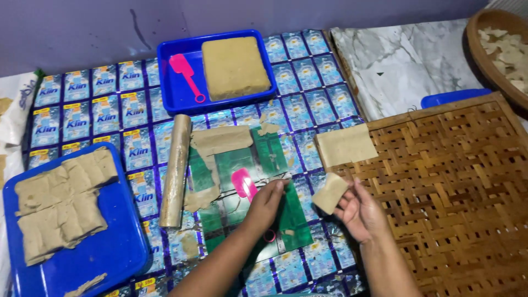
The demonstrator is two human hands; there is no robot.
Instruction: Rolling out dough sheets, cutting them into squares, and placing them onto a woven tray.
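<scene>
A small square of thin tan dough [330,192] sits pinched at its edge in the fingers of the right hand [360,212], held just above the near corner of a woven bamboo tray [456,198]. A larger flat dough sheet [345,144] lies on that tray's left edge, just beyond the held piece. The left hand [265,204] is closed on a pink plastic scraper [243,184], its blade resting on a green plastic sheet [242,192] that carries torn dough strips [220,140]. Beside the green sheet lies a dough-coated rolling pin [176,170]. Everything rests on a tabletop covered with a mat of blue sachet wrappers [110,104]. At the far side a blue tray [170,82] holds a thick dough block [235,67] and a second pink scraper [187,77]. At the near left a blue lid [115,247] bears stacked dough squares [60,203]. A round basket [495,49] with dough pieces stands at the far right
</scene>
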